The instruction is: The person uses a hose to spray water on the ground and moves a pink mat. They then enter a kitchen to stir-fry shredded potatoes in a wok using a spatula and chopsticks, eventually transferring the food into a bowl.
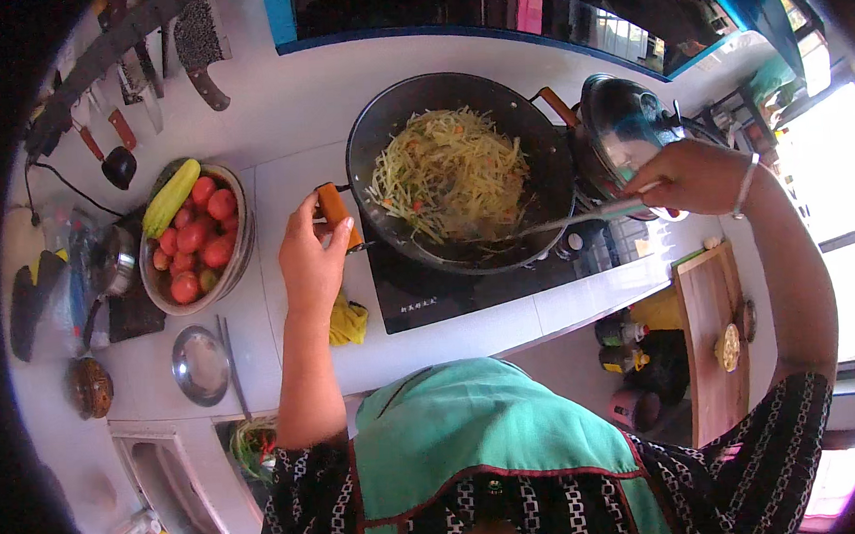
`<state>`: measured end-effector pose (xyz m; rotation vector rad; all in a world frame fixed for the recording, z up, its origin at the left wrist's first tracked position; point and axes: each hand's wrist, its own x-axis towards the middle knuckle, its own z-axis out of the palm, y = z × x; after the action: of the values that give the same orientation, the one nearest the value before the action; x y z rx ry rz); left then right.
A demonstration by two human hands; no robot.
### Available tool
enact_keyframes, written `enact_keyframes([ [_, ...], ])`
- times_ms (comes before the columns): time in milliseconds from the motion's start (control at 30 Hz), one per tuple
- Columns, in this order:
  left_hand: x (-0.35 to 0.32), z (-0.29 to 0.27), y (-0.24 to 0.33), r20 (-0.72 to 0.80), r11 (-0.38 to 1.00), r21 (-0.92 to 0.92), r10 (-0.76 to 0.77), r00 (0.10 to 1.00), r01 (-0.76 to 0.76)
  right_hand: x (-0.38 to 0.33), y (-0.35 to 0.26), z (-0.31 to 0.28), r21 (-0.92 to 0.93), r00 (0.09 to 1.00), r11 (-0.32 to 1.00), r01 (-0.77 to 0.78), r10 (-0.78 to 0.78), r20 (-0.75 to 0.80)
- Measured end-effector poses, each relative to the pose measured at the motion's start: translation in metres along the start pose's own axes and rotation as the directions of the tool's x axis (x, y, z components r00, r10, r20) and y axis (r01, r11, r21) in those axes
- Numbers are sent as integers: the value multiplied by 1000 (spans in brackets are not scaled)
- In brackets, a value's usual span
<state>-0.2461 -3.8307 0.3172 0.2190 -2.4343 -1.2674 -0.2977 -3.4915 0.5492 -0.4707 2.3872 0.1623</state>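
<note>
We stand at a white tiled counter [272, 169], and on it lies a flat black cooktop [405, 302]. The wide dark wok [548, 169] stands over that cooktop, pale shredded vegetables [451, 169] with orange flecks heaped inside. Our left hand [312, 249] grasps the wok's orange-brown side handle [338, 217], while our right hand [695, 171] is closed around a metal spatula [584, 218], whose far end reaches into the wok beside the food. A yellow cloth [349, 322] lies just below our left wrist. To the left we have a large bowl [249, 242] of tomatoes [192, 236] with a yellow-green gourd [173, 198] on top; nearer us sit a small steel bowl [201, 364] and a pair of chopsticks [231, 364]. A sink [174, 503] opens at lower left. Along the wall at upper left hang a cleaver [202, 52] and other utensils. To the right we see a pot under a glass lid [623, 117], a wooden board [707, 349] standing on edge below the counter, and a bright window [840, 197] lighting the room
</note>
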Motion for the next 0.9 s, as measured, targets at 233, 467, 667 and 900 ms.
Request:
enact_keyframes([
  [233,-1,4,-9,0,999,-54,-6,1000,6,41,-37,42,-640,854,744,-195,-192,-484],
  [467,0,2,-8,-10,999,-47,-9,1000,9,-13,-25,33,-701,889,682,-206,-169,-426],
  [667,-3,3,-10,-12,999,-26,-46,999,46,107,49,31,-314,686,914,-256,-57,-726],
  [900,-2,7,-9,18,902,-379,-217,976,208,77,23,25,-253,758,943,218,-327,-565],
])
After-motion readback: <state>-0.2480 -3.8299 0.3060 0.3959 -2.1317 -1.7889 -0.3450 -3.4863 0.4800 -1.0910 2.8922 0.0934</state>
